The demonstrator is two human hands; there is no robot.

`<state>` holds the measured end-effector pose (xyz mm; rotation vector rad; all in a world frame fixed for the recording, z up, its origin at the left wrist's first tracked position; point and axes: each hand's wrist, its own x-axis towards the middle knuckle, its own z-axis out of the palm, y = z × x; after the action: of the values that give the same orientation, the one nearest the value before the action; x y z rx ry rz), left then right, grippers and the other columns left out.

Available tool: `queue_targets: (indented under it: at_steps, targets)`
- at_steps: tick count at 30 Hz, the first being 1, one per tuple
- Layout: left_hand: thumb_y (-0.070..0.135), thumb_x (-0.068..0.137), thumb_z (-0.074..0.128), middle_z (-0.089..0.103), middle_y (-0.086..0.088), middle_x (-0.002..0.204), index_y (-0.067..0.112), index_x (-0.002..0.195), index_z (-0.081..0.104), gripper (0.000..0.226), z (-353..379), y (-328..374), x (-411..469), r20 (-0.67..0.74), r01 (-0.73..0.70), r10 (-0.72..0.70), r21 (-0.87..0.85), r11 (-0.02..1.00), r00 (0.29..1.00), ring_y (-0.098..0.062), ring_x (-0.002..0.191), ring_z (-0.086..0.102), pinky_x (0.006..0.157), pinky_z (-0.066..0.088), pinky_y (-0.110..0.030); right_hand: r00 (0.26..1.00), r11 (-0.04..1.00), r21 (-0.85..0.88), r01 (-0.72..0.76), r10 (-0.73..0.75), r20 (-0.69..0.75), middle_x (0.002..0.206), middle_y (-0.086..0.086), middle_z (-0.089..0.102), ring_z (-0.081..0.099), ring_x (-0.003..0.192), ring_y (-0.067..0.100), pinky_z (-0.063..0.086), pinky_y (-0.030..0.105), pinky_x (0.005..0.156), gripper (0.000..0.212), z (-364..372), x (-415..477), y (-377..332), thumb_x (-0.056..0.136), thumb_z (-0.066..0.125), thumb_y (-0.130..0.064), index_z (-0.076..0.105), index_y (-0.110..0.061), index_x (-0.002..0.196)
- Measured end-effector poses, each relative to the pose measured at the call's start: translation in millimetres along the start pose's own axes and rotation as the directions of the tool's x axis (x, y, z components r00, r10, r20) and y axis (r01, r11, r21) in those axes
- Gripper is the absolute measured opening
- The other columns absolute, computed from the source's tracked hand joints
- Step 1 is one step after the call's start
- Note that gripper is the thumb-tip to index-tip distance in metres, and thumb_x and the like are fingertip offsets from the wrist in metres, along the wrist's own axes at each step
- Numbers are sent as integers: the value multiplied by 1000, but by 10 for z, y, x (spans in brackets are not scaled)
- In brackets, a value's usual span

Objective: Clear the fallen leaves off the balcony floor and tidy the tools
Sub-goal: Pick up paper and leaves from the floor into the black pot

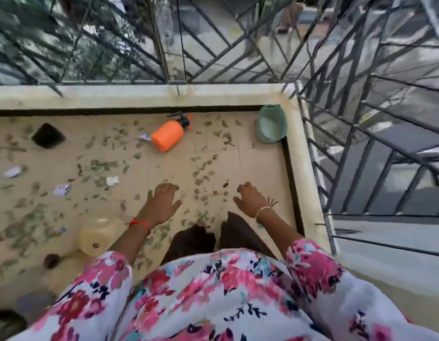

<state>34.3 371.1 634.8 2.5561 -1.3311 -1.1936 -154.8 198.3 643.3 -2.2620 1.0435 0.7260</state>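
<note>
Black pot [47, 136]: far left on the floor [260, 168], near the back ledge [139, 96]; dark, outline blurred.
Paper scraps [62, 190]: several white bits on the left half of the floor, among the leaves.
Pale jug [99, 233]: translucent, yellowish, lower left, just beside the left forearm.
Leaves [102, 166]: small grey-green pieces scattered over nearly the whole floor, thickest at left and centre.
Spray bottle [168, 135]: orange body, black and orange nozzle; lies on its side at centre back, close to the ledge.
Left hand [163, 203]: held out over the floor, palm down, fingers loosely bent, grasping nothing; red thread at the wrist.
Right hand [250, 200]: held out likewise, fingers loosely curled, empty; bangle at the wrist.
Green tub [272, 124]: back right corner, against the ledge, opening tipped toward the camera.
Grille [361, 107]: dark metal bars above the ledge, at back and right.
</note>
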Motion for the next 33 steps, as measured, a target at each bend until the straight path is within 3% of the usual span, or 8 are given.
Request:
queue_targets:
  at_steps: [3, 8, 15, 21, 24, 27, 30, 33]
  targets:
    - [31, 98, 43, 30, -8, 148, 10, 141, 33, 49, 104, -30, 157, 4, 19, -19, -13, 1000, 1000, -27, 139, 20, 111, 23, -46, 999, 998, 37, -45, 45, 3, 130, 19, 40, 45, 116, 36, 40, 41, 93, 37, 41, 270, 87, 96, 43, -23, 47, 0, 124]
    - [28, 97, 43, 37, -4, 140, 12, 134, 40, 40, 601, -25, 725, 37, 26, -24, -46, 999, 999, -23, 135, 25, 111, 21, -43, 978, 929, 317, -190, 208, -24, 120, 23, 48, 49, 110, 36, 31, 30, 87, 26, 476, 1026, 339, 93, 48, -11, 54, 7, 110]
    - [25, 96, 43, 35, -2, 141, 13, 135, 39, 41, 2222, -283, 2529, 159, -32, 32, -3, 999, 987, -21, 135, 24, 112, 20, -40, 895, 745, 550, -377, 447, 8, 102, 24, 62, 56, 101, 34, 33, 27, 82, 18, 2099, 2976, 1079, 87, 56, -9, 62, 3, 99]
    - [25, 96, 45, 33, -6, 144, 11, 135, 40, 42, 3402, -588, 3939, 102, -84, 90, -63, 995, 991, -24, 137, 21, 112, 21, -44, 951, 869, 438, -229, 296, -90, 128, 19, 43, 49, 111, 30, 32, 16, 84, 36, 3226, 4545, 1669, 87, 49, 5, 53, 0, 122]
    - [25, 96, 46, 33, -5, 145, 11, 134, 43, 40, 3718, -777, 4245, 86, -115, 122, -82, 990, 989, -23, 138, 20, 113, 19, -41, 992, 965, 250, -82, 103, -73, 138, 17, 31, 39, 120, 31, 39, 31, 96, 47, 3599, 5092, 1837, 84, 41, 14, 50, -3, 126]
    - [24, 96, 48, 35, -7, 143, 10, 131, 46, 38, 3853, -941, 4336, 90, -114, 122, -91, 989, 988, -25, 136, 23, 113, 22, -40, 999, 990, 140, -34, 36, -11, 133, 20, 35, 40, 118, 31, 44, 39, 91, 33, 3798, 5332, 1931, 86, 39, 14, 50, 3, 116]
    - [25, 97, 47, 38, -7, 141, 9, 129, 48, 36, 3807, -932, 4291, 113, -110, 119, -82, 991, 986, -24, 134, 25, 111, 24, -39, 993, 971, 216, -98, 110, -46, 126, 20, 43, 45, 113, 31, 38, 32, 86, 27, 3832, 5268, 2050, 92, 39, 4, 54, 4, 113]
    - [23, 97, 46, 38, -6, 140, 9, 129, 48, 35, 3668, -670, 4191, 149, -135, 144, -64, 989, 978, -23, 134, 25, 111, 24, -39, 972, 891, 442, -103, 185, -147, 109, 22, 53, 53, 100, 34, 42, 29, 82, 20, 3783, 4852, 2120, 85, 50, 9, 63, 7, 100]
